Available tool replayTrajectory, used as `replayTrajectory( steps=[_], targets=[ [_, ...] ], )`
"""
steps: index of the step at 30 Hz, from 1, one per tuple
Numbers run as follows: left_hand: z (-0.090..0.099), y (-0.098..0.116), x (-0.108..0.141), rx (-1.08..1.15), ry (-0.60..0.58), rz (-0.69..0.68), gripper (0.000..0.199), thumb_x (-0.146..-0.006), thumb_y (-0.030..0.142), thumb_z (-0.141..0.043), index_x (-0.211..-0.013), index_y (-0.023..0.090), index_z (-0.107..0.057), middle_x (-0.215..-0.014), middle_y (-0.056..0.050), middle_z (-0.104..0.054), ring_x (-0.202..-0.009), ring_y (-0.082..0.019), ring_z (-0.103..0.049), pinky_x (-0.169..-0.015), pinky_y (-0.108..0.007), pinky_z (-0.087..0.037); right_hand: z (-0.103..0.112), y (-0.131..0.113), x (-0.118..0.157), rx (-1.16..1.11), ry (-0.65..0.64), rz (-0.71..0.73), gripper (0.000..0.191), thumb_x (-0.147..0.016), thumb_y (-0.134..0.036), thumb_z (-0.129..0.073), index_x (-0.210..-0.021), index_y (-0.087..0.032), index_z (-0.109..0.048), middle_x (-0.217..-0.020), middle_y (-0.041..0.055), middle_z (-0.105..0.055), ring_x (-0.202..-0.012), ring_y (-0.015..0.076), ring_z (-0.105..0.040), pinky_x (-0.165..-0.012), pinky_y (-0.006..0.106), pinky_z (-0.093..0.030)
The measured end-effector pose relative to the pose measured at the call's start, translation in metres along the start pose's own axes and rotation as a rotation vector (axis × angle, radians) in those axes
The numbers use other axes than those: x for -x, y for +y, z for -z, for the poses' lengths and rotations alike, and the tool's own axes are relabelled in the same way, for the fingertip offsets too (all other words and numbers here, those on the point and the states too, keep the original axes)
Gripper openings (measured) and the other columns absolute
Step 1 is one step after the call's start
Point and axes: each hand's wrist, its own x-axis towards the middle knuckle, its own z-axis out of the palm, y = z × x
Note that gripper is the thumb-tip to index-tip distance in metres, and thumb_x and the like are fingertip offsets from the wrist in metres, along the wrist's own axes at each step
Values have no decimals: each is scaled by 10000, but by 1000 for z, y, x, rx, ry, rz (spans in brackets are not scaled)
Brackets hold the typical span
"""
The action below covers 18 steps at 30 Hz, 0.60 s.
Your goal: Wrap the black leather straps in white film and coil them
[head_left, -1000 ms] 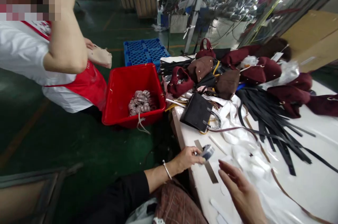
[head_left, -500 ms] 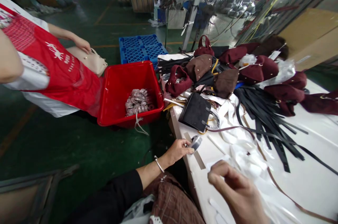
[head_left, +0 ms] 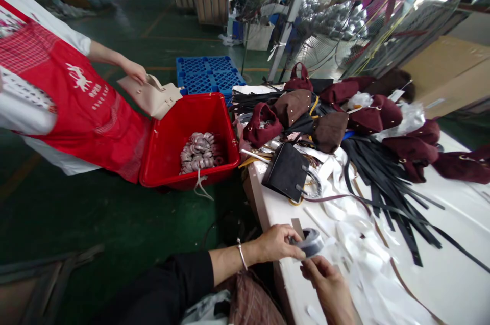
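My L hand (head_left: 277, 244): thumb & fingers closed on grey roll (head_left: 314, 244), which is on my side of black bag (head_left: 285, 172). My R hand (head_left: 328, 284): fingers curled, tips nearly together, right by roll; can't tell if gripping its end. Red tub (head_left: 195, 182) w/ coils (head_left: 199, 151) L of bag; blk strips (head_left: 383, 177) R of it.

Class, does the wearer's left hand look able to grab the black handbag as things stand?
Probably not: the left hand grips a grey roll, though nothing tall blocks its way to the black handbag.
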Motion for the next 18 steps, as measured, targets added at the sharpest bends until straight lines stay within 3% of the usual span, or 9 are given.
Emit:
replayTrajectory(
  steps=[4, 9, 14, 18],
  targets=[
    [13, -1, 2, -115, -57, -97, 305, -612, 322, -826, -878, 187, -759, -864, 14, -562, -633, -80, -465, -604, -216, -367, -3, 6, -5, 27, 18, -112, 415, -564, -577, -763, -625, -172, -694, -565, 38, -659, -551, 188, -590, -506, 268, -425],
    [23, 0, 17, 5, -177, 64, 342, -702, 372, -736, -969, 159, -719, -703, 8, -618, -548, -121, -574, -571, -249, -450, -20, -12, 2, -150, 19, -103, 392, -589, -528, -783, -692, -155, -720, -562, 19, -619, -575, 168, -543, -573, 283, -452],
    [28, 4, 26, 51, -61, 30, 314, -696, 350, -739, -913, 139, -656, -650, 7, -635, -531, -133, -610, -539, -248, -493, -37, -45, 17, -510, -226, -121, 398, -585, -398, -852, -900, -180, -743, -768, 17, -687, -618, 118, -518, -606, 249, -451],
    [26, -3, 25, 194, 50, 18, 592, -575, 355, -857, -1020, 167, -516, -734, 22, -626, -479, -133, -616, -444, -228, -477, -46, -45, 17, -540, -167, -95, 453, -595, -456, -848, -933, -170, -752, -840, 64, -736, -710, 168, -607, -695, 281, -486]
  ],
)
